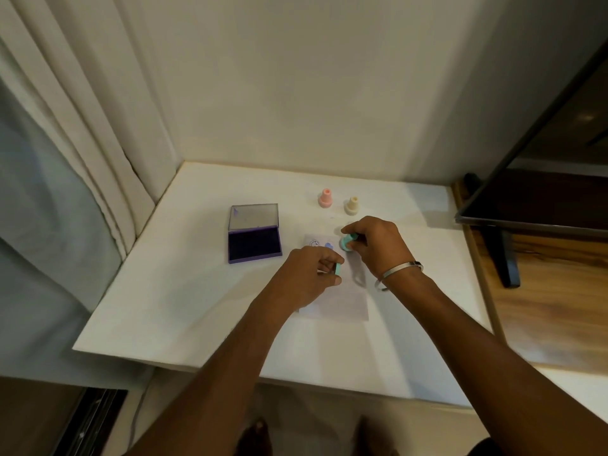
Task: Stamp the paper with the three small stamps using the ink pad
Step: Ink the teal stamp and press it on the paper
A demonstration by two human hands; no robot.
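Observation:
A small sheet of paper (342, 301) lies on the white table (197, 307), with two stamped marks at its far end. My right hand (375, 245) holds a teal stamp (348, 242) tilted on its side just above the paper's far right corner. My left hand (312, 274) pinches a small teal cap (337, 268) over the paper's left part. The purple ink pad (255, 233) lies open to the left of the paper. A pink stamp (326, 198) and a cream stamp (352, 205) stand upright behind the paper.
A wall rises right behind the table and a curtain (82, 159) hangs at its left. A dark monitor (543, 192) on a stand sits on a wooden desk at the right. A metal bangle (398, 274) circles my right wrist.

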